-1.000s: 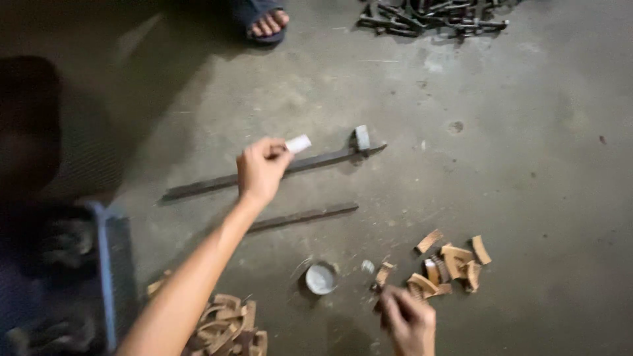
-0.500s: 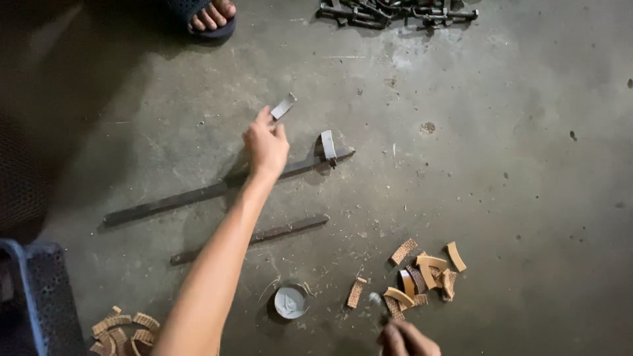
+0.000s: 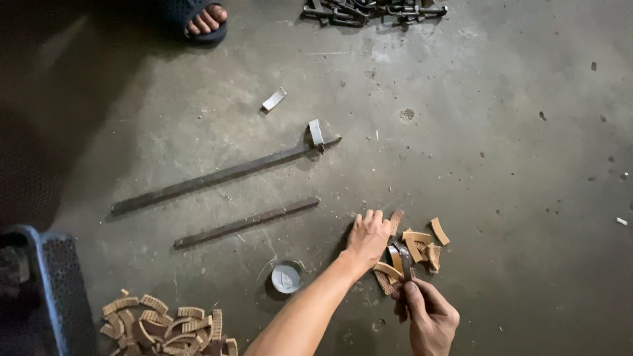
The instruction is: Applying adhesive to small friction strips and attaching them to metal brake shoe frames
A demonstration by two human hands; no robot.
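A heap of small curved tan pieces [image 3: 417,247] lies on the concrete floor [image 3: 501,165] toward its near edge, the left hand [image 3: 368,238] spread open upon it, the right hand [image 3: 427,315] pinching a small metal tool [image 3: 403,258] just beside a round tin lid [image 3: 287,277].

Bare concrete floor [image 3: 514,165] lies open across the right and far middle. Two long metal bars [image 3: 224,175] run slantwise across the centre-left, blocking a straight sweep there. A small round tin [image 3: 287,277] sits near, just left of the left hand [image 3: 368,238]. Brown curved pieces [image 3: 419,247] crowd the near centre; another heap [image 3: 165,323] fills the near left beside a blue crate [image 3: 53,290].
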